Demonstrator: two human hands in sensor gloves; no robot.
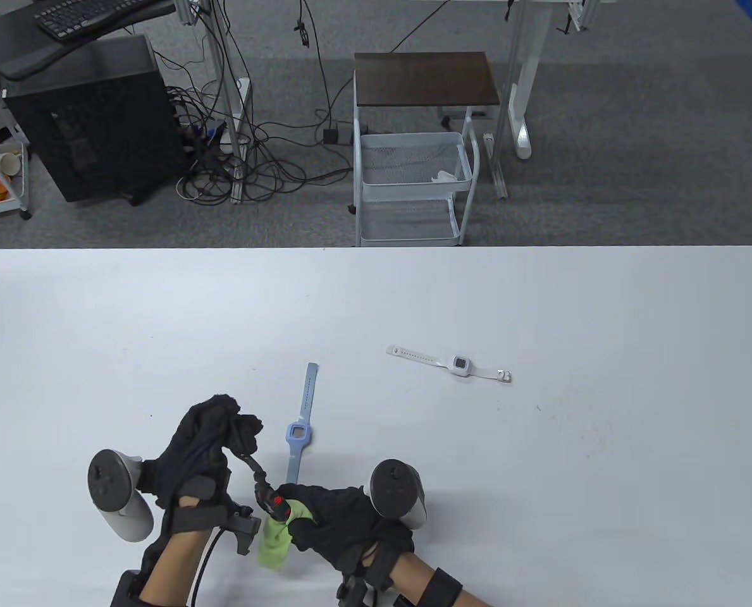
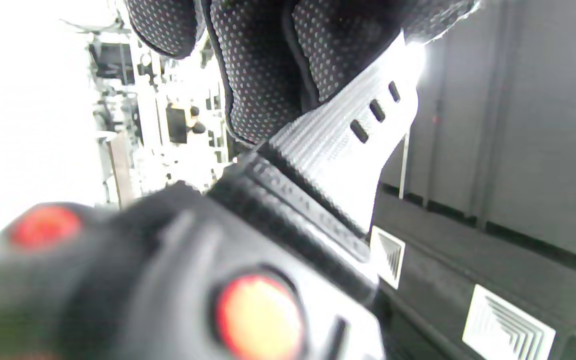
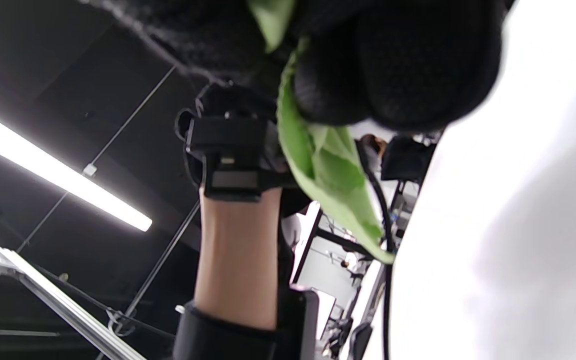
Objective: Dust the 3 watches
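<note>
Apparently left hand [image 1: 208,442] pinches black watch [image 1: 263,490] | right hand [image 1: 338,515]: green cloth [image 1: 274,544]

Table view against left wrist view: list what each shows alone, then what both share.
Table view only: blue watch and white watch lying on the table, right hand gripping a green cloth.
Left wrist view only: the strap's holes and ribbing.
Shared: left hand holding the black watch.
</note>
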